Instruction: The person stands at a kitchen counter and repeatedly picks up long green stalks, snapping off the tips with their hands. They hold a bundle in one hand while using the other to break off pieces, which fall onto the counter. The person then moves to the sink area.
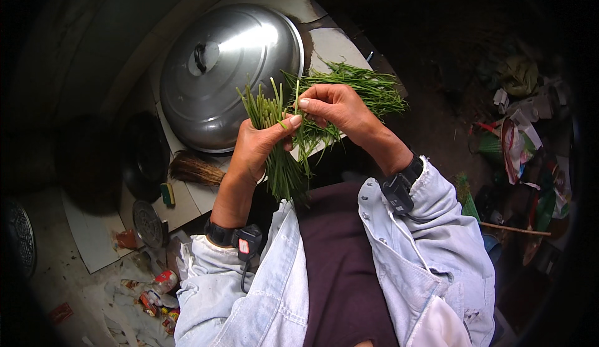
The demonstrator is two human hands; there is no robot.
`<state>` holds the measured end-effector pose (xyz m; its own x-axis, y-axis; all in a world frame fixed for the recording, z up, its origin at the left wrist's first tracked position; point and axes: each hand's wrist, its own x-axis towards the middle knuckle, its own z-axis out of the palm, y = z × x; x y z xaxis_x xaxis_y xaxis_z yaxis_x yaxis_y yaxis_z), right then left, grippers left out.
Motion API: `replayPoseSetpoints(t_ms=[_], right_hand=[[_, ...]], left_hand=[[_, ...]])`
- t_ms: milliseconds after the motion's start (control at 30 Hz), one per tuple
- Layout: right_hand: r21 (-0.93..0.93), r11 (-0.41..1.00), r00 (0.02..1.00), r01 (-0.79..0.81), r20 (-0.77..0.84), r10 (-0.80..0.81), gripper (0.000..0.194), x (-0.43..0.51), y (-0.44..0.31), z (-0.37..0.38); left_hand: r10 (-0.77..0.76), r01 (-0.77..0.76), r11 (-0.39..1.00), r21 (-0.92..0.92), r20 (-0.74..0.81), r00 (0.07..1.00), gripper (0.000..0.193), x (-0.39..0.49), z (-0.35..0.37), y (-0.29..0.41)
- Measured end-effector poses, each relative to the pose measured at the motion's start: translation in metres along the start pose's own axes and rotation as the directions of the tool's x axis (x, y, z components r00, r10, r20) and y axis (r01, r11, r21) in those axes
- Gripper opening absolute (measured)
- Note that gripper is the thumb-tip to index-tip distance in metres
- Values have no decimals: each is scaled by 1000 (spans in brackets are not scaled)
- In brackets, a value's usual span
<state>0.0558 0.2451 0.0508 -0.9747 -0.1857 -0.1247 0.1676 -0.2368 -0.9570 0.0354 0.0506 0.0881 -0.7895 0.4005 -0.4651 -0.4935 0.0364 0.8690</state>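
A thick bunch of green stalks (286, 174), which look like garlic chives, is gripped in my left hand (259, 143). Its pale cut ends point up and away, and the leaves hang down towards my lap. My right hand (339, 108) pinches a single pale stalk (297, 92) between thumb and forefinger, just right of the bunch. Behind and beside my right hand, a loose pile of the same greens (360, 87) lies on the tiled counter (337, 47). Some fingers of both hands are hidden.
A large domed metal lid (224, 99) with a black handle rests on the counter left of the greens. Nearby are a straw brush (194, 168), a sponge (167, 194) and a round metal disc (147, 224). Bottles and packets (161, 291) lie lower left; mixed litter (519, 136) covers the floor at right.
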Motion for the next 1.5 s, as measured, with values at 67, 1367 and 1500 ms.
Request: replayPoseSetpoints(t_ms=[67,1367,1500], right_hand=[[-6,1000,1000,-18,14,18,23,-1,1,-1],[-830,549,934,95,-116,-337,22,34,75,-76],[-806,574,897,147,-136,-421,15,28,63,-60]], left_hand=[[-26,26,1000,-17,18,1000,21,-1,-1,1],[9,2,851,-525,18,1000,24,13,-61,-8],[-15,-11,848,-529,-45,999,24,11,-61,-7]])
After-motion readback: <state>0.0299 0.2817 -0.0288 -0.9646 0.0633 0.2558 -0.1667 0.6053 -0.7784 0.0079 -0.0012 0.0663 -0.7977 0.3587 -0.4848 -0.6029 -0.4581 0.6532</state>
